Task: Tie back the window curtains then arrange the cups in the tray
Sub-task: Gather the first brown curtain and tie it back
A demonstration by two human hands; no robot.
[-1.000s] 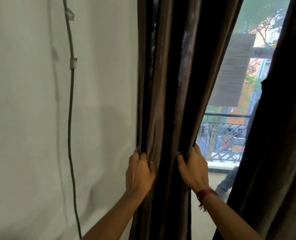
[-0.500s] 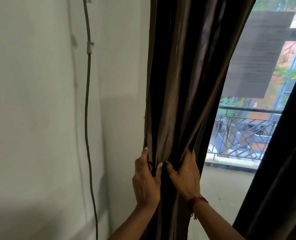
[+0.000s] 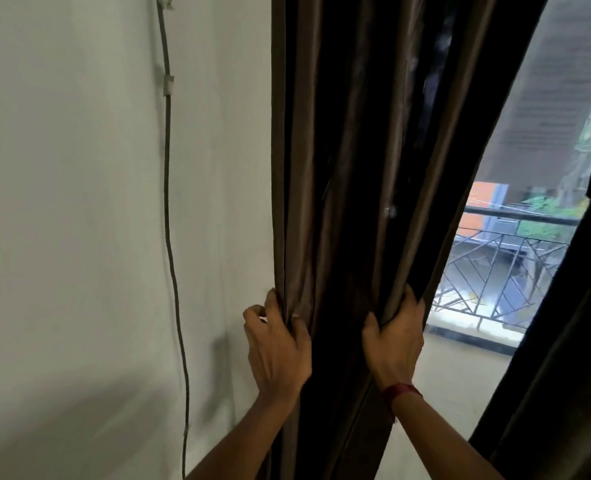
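Both forearms come up from the bottom of the shot, and both hands are on the same dark brown curtain (image 3: 356, 168). The left hand (image 3: 276, 348) has its fingers curled round the curtain's left edge, with the thumb pressed onto the front fold. The finger furthest left is bent and sits just off the cloth. The right hand (image 3: 394, 341) has a bunch of the right-side folds gripped between thumb and fingers, so the fabric gathers in toward it. There's a red thread band (image 3: 401, 391) on that wrist.

The curtain hangs about mid-frame, pulled into a narrow bundle between the two hands, right next to a plain white wall (image 3: 62, 202) on the left. A thin dark cable (image 3: 167, 202) runs down that wall, held by a small white clip (image 3: 168, 85).

A second dark curtain (image 3: 564, 393) fills the lower right corner, well apart from the first one. In the gap between them there's a pale floor (image 3: 460, 386), then a black metal railing (image 3: 508, 268) with diagonal bars. Past that it's blurry: an orange building face and some green leaves.
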